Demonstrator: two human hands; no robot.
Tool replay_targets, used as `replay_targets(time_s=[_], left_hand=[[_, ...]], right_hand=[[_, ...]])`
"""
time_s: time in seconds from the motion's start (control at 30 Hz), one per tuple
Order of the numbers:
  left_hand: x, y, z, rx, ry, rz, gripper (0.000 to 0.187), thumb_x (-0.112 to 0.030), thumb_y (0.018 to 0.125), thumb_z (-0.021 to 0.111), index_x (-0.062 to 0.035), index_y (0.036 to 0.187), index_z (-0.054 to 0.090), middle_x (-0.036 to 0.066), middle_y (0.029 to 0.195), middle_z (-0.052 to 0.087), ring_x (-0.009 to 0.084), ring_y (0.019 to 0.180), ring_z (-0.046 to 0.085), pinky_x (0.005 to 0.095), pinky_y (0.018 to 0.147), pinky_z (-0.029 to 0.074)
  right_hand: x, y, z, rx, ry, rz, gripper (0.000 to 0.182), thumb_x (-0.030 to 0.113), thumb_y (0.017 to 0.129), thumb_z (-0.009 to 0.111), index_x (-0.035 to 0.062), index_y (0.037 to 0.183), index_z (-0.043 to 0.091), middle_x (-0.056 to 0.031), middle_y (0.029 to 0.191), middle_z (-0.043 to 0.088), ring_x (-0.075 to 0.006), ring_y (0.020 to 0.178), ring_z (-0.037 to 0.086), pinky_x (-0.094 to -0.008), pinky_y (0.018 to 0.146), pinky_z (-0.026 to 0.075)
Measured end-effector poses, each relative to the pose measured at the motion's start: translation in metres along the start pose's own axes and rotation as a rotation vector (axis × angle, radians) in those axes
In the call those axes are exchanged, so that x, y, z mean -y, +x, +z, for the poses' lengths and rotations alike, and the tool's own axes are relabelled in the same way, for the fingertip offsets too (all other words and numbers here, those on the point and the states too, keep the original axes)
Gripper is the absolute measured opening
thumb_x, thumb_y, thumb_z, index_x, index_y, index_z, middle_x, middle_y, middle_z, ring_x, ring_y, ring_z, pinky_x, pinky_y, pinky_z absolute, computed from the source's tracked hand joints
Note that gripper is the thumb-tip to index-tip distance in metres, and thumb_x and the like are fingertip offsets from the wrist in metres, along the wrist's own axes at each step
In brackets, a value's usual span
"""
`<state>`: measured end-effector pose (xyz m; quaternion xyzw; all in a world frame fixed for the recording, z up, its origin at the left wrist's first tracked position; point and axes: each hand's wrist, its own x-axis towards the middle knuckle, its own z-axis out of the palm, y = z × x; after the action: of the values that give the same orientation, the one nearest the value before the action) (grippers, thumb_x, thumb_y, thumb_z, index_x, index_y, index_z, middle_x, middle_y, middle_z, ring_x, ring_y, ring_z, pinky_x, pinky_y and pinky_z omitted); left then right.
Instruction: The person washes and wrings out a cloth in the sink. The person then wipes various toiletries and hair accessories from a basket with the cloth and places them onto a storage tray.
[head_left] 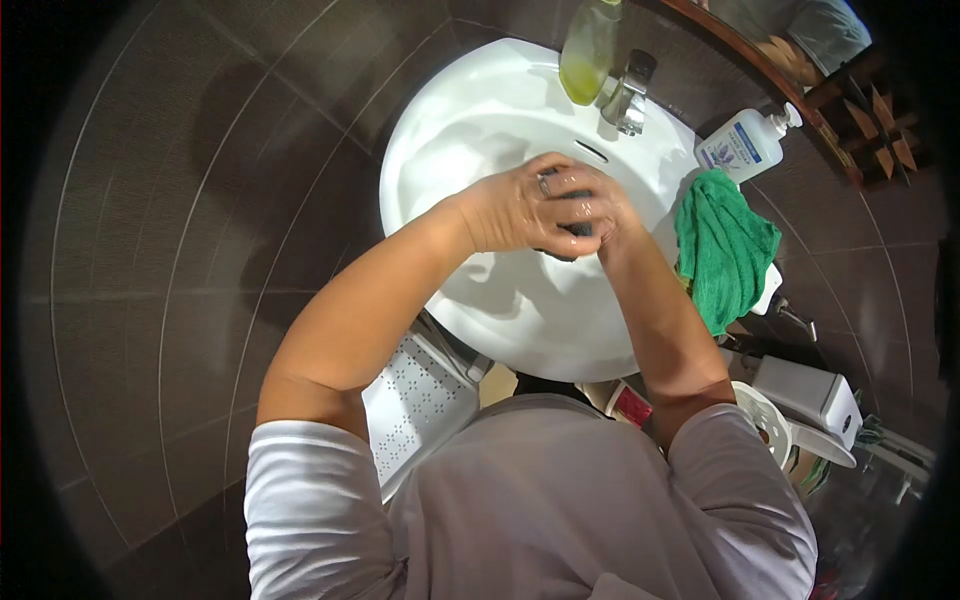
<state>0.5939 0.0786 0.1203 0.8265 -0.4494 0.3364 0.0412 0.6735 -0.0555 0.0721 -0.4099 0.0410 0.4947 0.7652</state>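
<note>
Over the white sink basin [540, 320], my two wet hands are together around a small dark object [577, 229], mostly hidden by the fingers. My left hand [515, 212], with a ring on one finger, lies over the top with its fingers curved across the object. Beneath and to the right, my right hand [612, 205] presses against it, its fingers largely covered. Just behind the hands is the basin's overflow slot [591, 151]. The metal faucet [629, 95] stands at the back rim, and no water stream shows from it.
A bottle with yellow-green liquid [590, 55] stands left of the faucet. A white pump bottle [740, 145] and a green cloth [727, 250] are on the right. Below stand a white patterned container [415, 400] and a white basket [765, 415].
</note>
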Motion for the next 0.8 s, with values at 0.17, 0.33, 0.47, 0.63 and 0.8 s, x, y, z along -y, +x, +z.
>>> replay_targets(time_s=[0.17,0.33,0.47,0.63,0.8], left_hand=[[-0.005,0.005,0.010,0.023,-0.193,0.116,0.020,-0.010,0.059,0.066,-0.0133,0.073,0.052,-0.001,0.102,0.054,0.0193,0.095,0.052,0.0327,0.083,0.045],[-0.029,0.003,0.014,-0.128,-0.497,-0.529,0.021,-0.006,0.070,0.068,-0.0061,0.074,0.047,0.005,0.093,0.060,0.0236,0.088,0.058,0.0353,0.079,0.048],[-0.047,0.017,0.036,-0.776,-0.886,-1.303,0.024,-0.019,0.082,0.062,-0.0053,0.084,0.043,0.014,0.095,0.059,0.0170,0.090,0.056,0.0315,0.079,0.046],[-0.029,0.036,0.026,-1.281,-1.315,-1.894,0.033,-0.037,0.088,0.049,-0.0035,0.087,0.046,0.008,0.084,0.055,0.0144,0.070,0.053,0.0268,0.060,0.044],[-0.008,0.003,0.012,-0.857,-1.950,-1.820,0.024,-0.026,0.087,0.050,-0.0037,0.096,0.047,0.006,0.089,0.053,0.0163,0.077,0.053,0.0278,0.063,0.045]], right_hand=[[-0.012,0.005,0.010,-0.208,0.433,-0.096,0.028,0.017,0.088,0.049,0.0123,0.115,0.042,-0.0064,0.095,0.051,-0.0233,0.088,0.056,-0.0375,0.072,0.050],[-0.012,-0.001,0.018,-0.201,0.627,-0.267,0.032,0.041,0.082,0.058,0.0105,0.080,0.048,-0.0030,0.066,0.050,-0.0221,0.082,0.057,-0.0331,0.072,0.048],[-0.003,0.003,0.023,-0.194,0.505,-0.480,0.046,0.052,0.083,0.049,0.0070,0.074,0.046,-0.0045,0.059,0.046,-0.0211,0.075,0.055,-0.0356,0.069,0.047],[0.014,-0.015,0.051,-0.121,0.118,-0.722,0.046,0.046,0.088,0.045,0.0048,0.069,0.047,-0.0060,0.057,0.048,-0.0187,0.057,0.054,-0.0297,0.051,0.046],[0.026,-0.054,0.081,0.064,-0.765,-0.798,0.037,0.032,0.087,0.052,0.0043,0.064,0.052,-0.0068,0.056,0.051,-0.0184,0.047,0.050,-0.0287,0.051,0.044]])
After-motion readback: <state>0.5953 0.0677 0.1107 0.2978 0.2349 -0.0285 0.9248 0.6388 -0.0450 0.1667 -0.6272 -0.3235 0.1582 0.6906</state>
